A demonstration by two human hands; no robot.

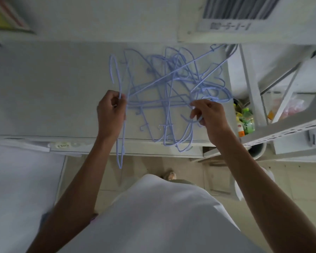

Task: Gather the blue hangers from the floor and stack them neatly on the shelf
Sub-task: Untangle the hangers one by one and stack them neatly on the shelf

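Several thin blue wire hangers (171,88) lie in a tangled heap on the pale grey shelf top (53,88), some overhanging its front edge. My left hand (111,112) grips one or two hangers at the heap's left side; they stand on edge, hook up, their lower end hanging past the shelf front. My right hand (206,115) pinches a curved hanger wire at the heap's right front. Both forearms reach in from below.
A white metal rack (281,125) stands to the right, with drink bottles (244,123) and a bin below it. A wall unit with a labelled vent (230,24) is behind the shelf. Tiled floor (153,167) and my white shirt fill the foreground.
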